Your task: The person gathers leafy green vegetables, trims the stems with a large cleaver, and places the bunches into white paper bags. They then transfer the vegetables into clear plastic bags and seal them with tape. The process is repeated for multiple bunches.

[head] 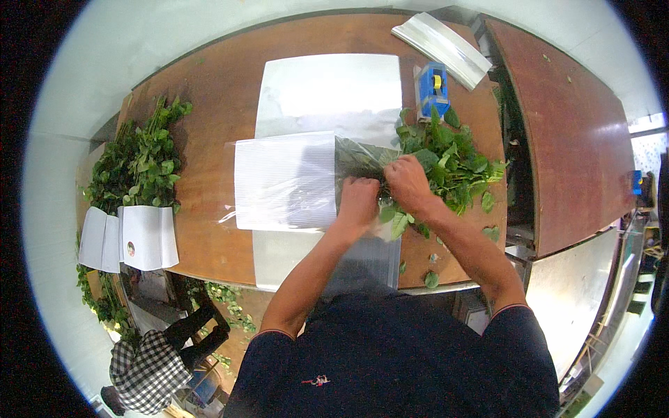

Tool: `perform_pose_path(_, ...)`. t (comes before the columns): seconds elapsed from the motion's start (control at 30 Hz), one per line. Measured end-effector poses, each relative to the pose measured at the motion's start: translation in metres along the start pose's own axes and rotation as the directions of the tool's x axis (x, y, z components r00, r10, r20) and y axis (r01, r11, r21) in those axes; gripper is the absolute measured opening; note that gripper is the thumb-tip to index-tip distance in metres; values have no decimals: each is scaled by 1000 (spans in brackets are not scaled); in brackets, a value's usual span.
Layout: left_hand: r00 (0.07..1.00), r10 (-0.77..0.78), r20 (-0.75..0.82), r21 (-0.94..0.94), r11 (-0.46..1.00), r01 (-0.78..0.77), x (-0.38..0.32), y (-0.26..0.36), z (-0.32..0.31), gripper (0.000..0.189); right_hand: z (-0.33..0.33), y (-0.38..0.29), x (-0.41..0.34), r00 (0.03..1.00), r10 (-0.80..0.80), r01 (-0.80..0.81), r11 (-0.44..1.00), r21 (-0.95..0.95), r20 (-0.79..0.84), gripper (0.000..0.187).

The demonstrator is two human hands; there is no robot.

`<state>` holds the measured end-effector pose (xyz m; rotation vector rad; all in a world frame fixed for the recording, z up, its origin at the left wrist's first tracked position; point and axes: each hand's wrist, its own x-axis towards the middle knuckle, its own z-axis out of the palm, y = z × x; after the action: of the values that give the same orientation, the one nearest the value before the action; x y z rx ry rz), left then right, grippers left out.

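Observation:
A bundle of leafy green stems [452, 157] lies in front of me, its bare stem ends pointing right. Its left part is inside a clear plastic wrap [360, 152] and a white corrugated paper sleeve [285, 180]. My left hand [359, 201] is closed on the wrap's near edge, beside the sleeve. Just to its right, my right hand [407, 180] grips the wrap where the leaves come out. What the fingertips pinch is hidden. Under the bundle is a pale sheet [329, 89] on the wooden table [209, 157].
A blue tape dispenser [434, 91] stands behind the leaves, near folded clear film [444, 47]. Wrapped leafy bundles [151, 172] lie at the table's left. A second tabletop [569, 130] is on the right. A person in a checked shirt [149, 371] is at lower left.

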<state>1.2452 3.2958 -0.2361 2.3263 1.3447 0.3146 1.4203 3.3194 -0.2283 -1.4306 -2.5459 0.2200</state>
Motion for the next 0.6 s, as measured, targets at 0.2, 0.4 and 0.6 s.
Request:
perform_pose_path(0.2, 991, -64, -121, -1, 998, 64, 7, 8, -4, 15, 20, -25, -18, 973, 46, -53, 998, -24, -226, 10)
perform_pose_path(0.4, 966, 200, -163, 183, 968, -170, 18, 0, -6, 42, 28, -24, -27, 981, 99, -92, 995, 47, -166, 28)
perform_pose_path(0.6, 974, 223, -36, 214, 954, -211, 17, -10, 4, 43, -12, 1, -11, 873, 429, -240, 792, 562, -231, 22)
